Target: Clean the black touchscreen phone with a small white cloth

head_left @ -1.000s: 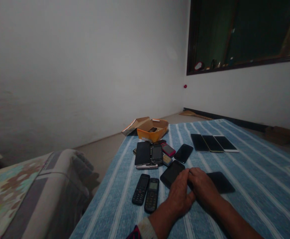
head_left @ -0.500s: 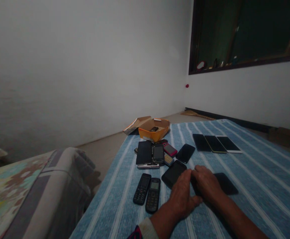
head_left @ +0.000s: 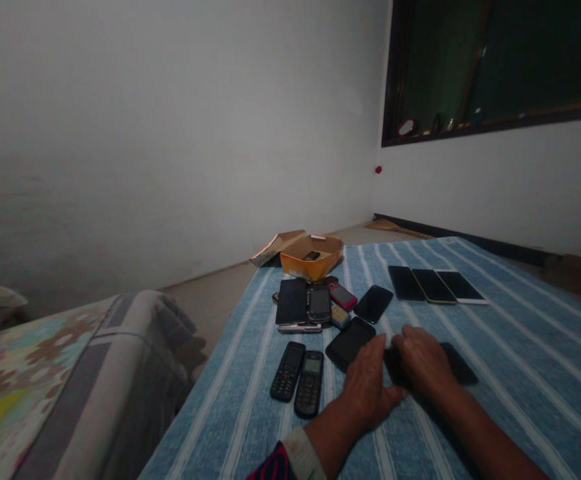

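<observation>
My left hand (head_left: pixel 368 383) rests on the striped cloth, thumb spread from its fingers, which reach the near edge of a black smartphone (head_left: pixel 351 341). Beside it, my right hand (head_left: pixel 423 360) curls over a dark smartphone (head_left: pixel 394 368), mostly hidden under the fingers. Another black phone (head_left: pixel 460 364) shows right of that hand; whether it is a separate one I cannot tell. Two black keypad phones, one (head_left: pixel 288 371) tilted beside the other (head_left: pixel 309 385), lie left of my hands. A further black smartphone (head_left: pixel 373 304) lies beyond them.
Three smartphones, a white-edged one (head_left: pixel 460 287) among them, lie in a row at the back right. Several phones are piled near a black one (head_left: pixel 291 301). Behind stands an open orange box (head_left: pixel 310 268) with a phone inside. A covered bed (head_left: pixel 70 373) is at left.
My right hand has shifted slightly away from my left, opening a small gap between them. The view has moved a little; the other phones stay where they were.
</observation>
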The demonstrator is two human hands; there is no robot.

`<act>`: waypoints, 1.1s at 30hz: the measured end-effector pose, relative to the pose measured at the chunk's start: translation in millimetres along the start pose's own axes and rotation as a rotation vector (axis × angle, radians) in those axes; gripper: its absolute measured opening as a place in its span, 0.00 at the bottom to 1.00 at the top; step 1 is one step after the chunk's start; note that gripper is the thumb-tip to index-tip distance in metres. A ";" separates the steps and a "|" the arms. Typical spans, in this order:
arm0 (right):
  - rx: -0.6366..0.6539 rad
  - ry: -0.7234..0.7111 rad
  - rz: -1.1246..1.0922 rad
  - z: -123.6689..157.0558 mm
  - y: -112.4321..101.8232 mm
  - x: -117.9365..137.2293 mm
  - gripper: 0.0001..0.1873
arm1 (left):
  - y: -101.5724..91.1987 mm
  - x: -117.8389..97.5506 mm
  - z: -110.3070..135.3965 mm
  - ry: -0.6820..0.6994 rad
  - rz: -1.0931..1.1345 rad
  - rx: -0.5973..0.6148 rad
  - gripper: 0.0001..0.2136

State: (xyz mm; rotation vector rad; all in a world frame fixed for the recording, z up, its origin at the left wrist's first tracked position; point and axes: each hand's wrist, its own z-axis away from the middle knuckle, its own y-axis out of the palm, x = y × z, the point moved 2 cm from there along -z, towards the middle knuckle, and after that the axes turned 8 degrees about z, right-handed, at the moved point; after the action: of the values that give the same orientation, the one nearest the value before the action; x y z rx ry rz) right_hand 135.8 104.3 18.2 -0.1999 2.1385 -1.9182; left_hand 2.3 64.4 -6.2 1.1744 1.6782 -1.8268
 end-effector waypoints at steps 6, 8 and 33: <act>-0.038 -0.095 -0.084 1.5 3.1 9.1 0.13 | 0.0 -1.5 -0.9 0.038 0.000 -0.020 0.42; -0.030 -0.079 -0.062 1.3 1.6 8.9 0.13 | -0.6 -3.3 -0.6 0.027 -0.004 -0.015 0.43; -0.024 -0.043 0.002 7.2 -4.8 12.0 0.13 | -1.4 -6.9 -0.6 0.031 -0.016 -0.011 0.41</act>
State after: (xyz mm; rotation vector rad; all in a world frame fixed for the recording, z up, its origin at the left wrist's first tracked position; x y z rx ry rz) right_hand 126.1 93.5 21.1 -0.2416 2.1345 -1.8707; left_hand 5.4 63.5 0.1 1.1933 1.7172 -1.8157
